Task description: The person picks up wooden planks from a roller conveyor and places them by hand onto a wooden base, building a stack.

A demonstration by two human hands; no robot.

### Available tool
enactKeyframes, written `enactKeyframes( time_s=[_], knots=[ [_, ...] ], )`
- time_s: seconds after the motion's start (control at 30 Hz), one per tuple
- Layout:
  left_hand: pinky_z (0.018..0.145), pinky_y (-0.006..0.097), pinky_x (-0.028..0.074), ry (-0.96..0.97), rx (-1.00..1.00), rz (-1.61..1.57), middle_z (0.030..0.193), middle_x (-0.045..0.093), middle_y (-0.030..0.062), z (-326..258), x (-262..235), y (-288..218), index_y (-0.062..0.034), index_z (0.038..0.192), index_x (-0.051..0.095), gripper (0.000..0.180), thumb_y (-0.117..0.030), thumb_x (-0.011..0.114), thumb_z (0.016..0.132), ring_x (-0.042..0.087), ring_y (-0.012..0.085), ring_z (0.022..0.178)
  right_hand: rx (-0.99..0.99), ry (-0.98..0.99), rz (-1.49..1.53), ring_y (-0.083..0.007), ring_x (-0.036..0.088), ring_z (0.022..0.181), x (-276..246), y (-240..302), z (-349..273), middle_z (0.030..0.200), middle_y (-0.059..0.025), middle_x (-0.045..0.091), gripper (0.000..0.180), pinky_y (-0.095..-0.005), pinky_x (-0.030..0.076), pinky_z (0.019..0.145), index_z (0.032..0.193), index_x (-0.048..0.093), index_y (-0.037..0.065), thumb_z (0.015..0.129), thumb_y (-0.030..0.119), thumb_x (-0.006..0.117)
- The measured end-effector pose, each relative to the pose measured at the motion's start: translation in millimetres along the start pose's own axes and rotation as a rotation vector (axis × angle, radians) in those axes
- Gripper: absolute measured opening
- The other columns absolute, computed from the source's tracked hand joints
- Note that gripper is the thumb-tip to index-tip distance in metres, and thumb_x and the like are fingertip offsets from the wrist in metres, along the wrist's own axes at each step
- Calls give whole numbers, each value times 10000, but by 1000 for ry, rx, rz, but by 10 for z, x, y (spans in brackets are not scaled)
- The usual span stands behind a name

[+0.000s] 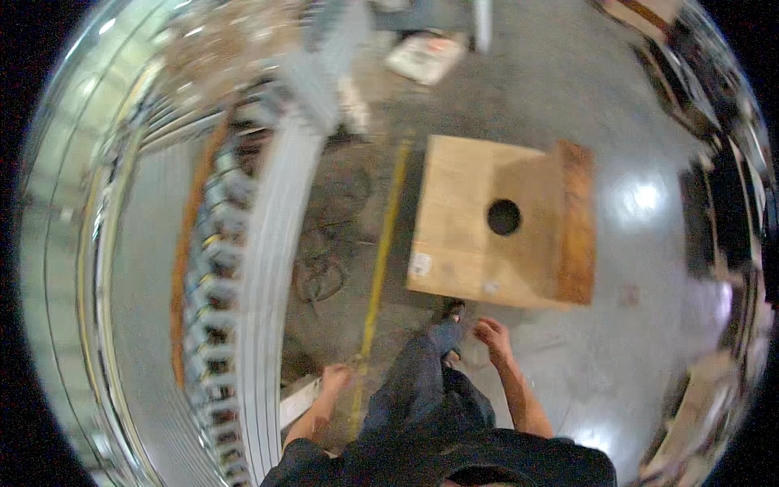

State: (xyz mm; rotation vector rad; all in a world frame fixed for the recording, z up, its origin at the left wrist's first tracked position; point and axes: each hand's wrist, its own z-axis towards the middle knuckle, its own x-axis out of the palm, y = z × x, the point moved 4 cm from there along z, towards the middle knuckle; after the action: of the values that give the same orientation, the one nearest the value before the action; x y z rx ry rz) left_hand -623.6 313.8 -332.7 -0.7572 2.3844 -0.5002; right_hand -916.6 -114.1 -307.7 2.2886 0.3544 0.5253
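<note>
My right hand [493, 336] hangs just short of a large cardboard box [451, 211], not touching it. Its fingers are loosely bent and a little apart, with nothing visible in them. A round black spot [504, 217] marks the top of the box; whether it is a hole or a disc I cannot tell. Brown tape or a darker flap [577, 223] runs along the box's right side. At the lower left, my left hand [337, 378] is smeared by motion beside a yellow floor line [380, 284]. Nothing shows in it, but its fingers are indistinct.
To my left runs a long grey metal frame [272, 235] with a row of rollers or brackets. Coiled cable [320, 280] lies on the floor beside it. A whitish bag or packet [425, 57] lies ahead. Dark stacked items [704, 219] line the right side.
</note>
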Motion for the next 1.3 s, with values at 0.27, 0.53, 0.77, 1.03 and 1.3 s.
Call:
enactKeyframes(
  time_s=[0.27, 0.53, 0.77, 1.03, 1.3],
  knots=[
    [733, 295, 562, 2, 373, -485, 987, 723, 72, -1192, -959, -1651, 44, 1209, 653, 402, -169, 746, 881, 681, 143, 831, 199, -87, -132, -184, 634, 713, 367, -601, -673, 819, -113, 656, 182, -310, 507, 606, 933, 642, -18, 908, 161, 645],
    [1120, 510, 341, -978, 926, 466, 1428, 461, 247, -830, -4247, -2860, 30, 1411, 460, 777, -183, 800, 745, 406, 435, 1330, -88, 143, -384, -140, 620, 765, 2173, -293, 172, 867, -68, 652, 324, -294, 474, 623, 1056, 634, -40, 900, 239, 691],
    [973, 515, 401, -650, 891, 593, 1108, 623, 213, -348, -4793, -2846, -6, 1274, 576, 603, -231, 790, 756, 507, 433, 1071, -437, 408, -484, -159, 649, 1065, 5948, 1169, -15, 1114, -69, 717, 341, -319, 506, 960, 1247, 658, 17, 982, 231, 636],
    [917, 479, 500, -567, 722, 313, 1086, 668, 167, -1214, -4860, -2575, -56, 1276, 599, 512, -229, 793, 835, 637, 391, 1042, -312, 694, -438, -220, 564, 1233, 7578, 1090, -547, 1370, -161, 585, 893, -365, 466, 1025, 1506, 335, -43, 911, 525, 682],
    [532, 327, 372, -471, 586, -291, 660, 504, 62, -1059, -4413, -2126, -61, 981, 630, 198, -148, 746, 846, 470, 225, 566, -291, 637, 172, -169, 634, 909, 8332, 2075, -183, 1011, -69, 666, 535, -361, 531, 823, 1171, 572, 27, 953, 512, 628]
  ],
)
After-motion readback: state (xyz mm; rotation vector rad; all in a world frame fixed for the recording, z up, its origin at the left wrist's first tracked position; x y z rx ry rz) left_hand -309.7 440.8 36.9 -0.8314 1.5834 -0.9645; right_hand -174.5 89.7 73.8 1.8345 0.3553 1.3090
